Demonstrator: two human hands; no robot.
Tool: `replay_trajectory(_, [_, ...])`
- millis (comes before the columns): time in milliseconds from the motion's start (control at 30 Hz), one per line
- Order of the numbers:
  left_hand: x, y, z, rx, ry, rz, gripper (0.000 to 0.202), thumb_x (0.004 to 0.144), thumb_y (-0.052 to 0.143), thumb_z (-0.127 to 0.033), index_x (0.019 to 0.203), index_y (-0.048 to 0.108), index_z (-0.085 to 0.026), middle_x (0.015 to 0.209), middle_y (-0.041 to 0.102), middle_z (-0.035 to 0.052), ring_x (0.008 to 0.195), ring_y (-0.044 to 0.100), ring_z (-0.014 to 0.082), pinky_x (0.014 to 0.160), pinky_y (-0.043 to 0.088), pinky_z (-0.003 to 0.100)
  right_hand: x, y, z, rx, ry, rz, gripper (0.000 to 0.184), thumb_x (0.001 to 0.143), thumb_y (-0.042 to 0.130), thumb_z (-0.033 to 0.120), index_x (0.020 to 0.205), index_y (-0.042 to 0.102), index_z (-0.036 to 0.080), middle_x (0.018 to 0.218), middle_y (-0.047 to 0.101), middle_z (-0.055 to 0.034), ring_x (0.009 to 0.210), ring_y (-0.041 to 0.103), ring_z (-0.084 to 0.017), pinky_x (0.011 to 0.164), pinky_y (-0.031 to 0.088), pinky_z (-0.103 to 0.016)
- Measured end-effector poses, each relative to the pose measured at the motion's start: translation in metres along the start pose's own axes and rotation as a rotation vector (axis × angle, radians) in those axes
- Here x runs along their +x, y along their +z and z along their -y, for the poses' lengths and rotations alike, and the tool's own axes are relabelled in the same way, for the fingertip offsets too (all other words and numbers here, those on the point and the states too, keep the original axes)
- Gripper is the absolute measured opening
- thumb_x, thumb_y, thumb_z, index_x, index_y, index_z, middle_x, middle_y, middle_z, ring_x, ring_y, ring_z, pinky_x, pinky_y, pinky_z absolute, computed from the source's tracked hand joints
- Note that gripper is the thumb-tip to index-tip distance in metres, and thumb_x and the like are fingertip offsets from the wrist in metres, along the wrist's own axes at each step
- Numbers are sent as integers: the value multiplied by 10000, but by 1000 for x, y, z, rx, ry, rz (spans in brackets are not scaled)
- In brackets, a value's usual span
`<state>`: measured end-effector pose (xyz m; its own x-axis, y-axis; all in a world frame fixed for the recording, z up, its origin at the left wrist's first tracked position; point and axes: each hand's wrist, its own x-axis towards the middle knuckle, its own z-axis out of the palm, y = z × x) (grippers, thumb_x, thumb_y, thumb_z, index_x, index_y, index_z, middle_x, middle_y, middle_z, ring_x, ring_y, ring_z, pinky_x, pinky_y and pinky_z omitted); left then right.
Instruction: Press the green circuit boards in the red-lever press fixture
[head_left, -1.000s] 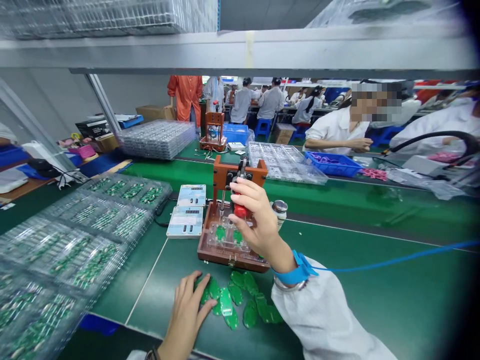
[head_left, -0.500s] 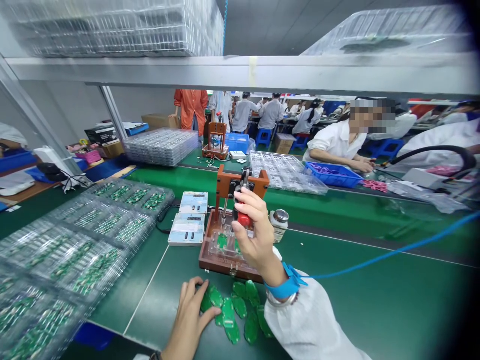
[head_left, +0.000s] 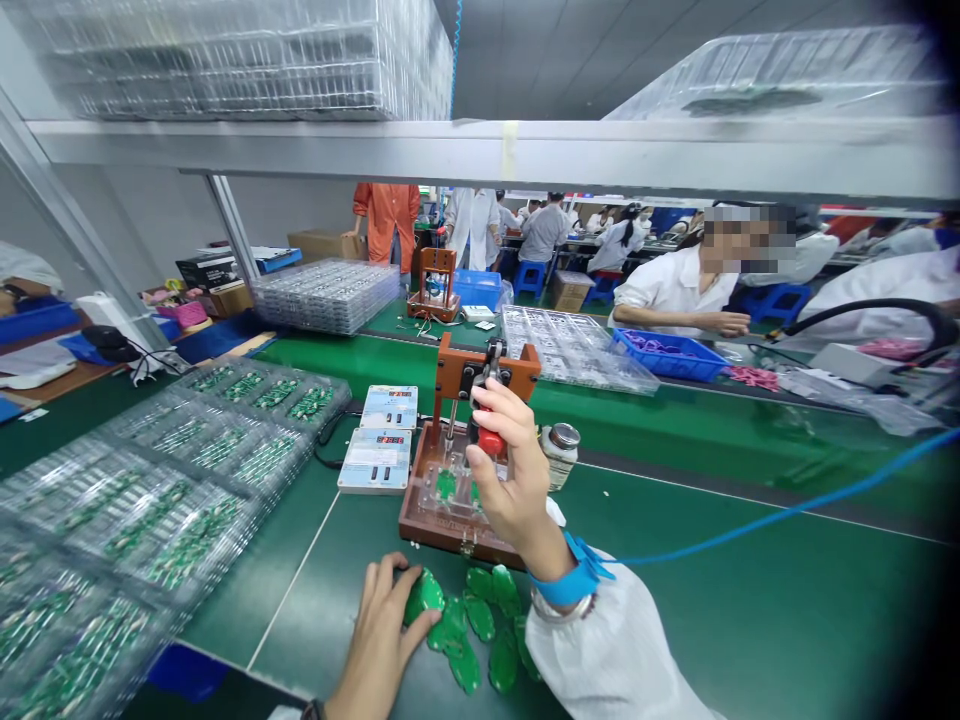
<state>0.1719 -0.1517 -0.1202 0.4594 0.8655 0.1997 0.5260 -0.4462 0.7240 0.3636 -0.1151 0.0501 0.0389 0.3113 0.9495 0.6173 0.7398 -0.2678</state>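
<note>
Green boards (head_left: 480, 625) under left hand's (head_left: 386, 625) flat fingers — right hand (head_left: 510, 470) gripping red lever (head_left: 489, 440).

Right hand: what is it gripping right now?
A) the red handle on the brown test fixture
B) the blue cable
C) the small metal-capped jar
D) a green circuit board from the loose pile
A: the right hand is closed around the red handle of the brown test fixture, while the left hand rests on the loose green circuit boards in front of it.
</note>
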Motion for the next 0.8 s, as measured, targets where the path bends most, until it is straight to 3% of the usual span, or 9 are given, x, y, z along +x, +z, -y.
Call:
replay_trajectory(100, [-2,-1,3,7,17,-8,297,849,614,-224,1144,643,-209,1173,556,104,1089,538,280,927,488,422,2,-2,-3,-45,-60,21,254,943,497,229,1196,510,226,1242,571,-109,1250,475,-299,989,450,-562])
replay_trajectory(233, [-3,-1,7,42,54,-17,544,831,631,-181,1355,502,-248,1296,539,103,1165,504,285,957,476,441,5,-5,-8,-96,-148,45,277,942,498,215,1219,505,211,1217,590,-128,1218,508,-295,951,485,-544])
replay_trajectory(367, [1,-2,3,52,124,27,472,842,647,-213,1303,568,-272,1304,586,82,1092,535,275,938,492,447,6,-9,-14,-133,-198,81,295,948,496,232,1241,498,203,1188,607,-138,1201,525,-299,916,506,-536])
replay_trajectory(533, [8,-8,-6,-37,79,76,476,845,656,-209,1308,570,-280,1223,645,60,1038,540,257,912,510,404,23,-20,-11,-123,-291,116,325,932,554,294,1245,507,220,1084,657,-117,1088,594,-287,825,549,-487])
replay_trajectory(600, [10,-8,-6,-69,64,86,466,824,680,-207,1278,599,-276,1209,649,63,1044,540,261,921,505,405,43,-23,-7,-53,-237,66,313,912,602,327,1206,534,246,964,680,-71,925,650,-241,724,570,-402])
replay_trajectory(667, [13,-8,-1,-101,52,94,467,786,716,-195,1239,633,-270,1187,657,75,1042,549,269,925,502,414,72,-23,-7,63,-78,18,281,890,634,382,1132,565,258,809,666,-13,728,661,-180,599,553,-307])
replay_trajectory(800, [16,-14,15,-160,26,81,456,733,736,-158,1172,678,-266,1163,660,96,1069,562,285,947,488,448,131,-14,-45,275,240,-86,373,840,591,572,993,565,232,668,588,40,550,606,-121,499,510,-244])
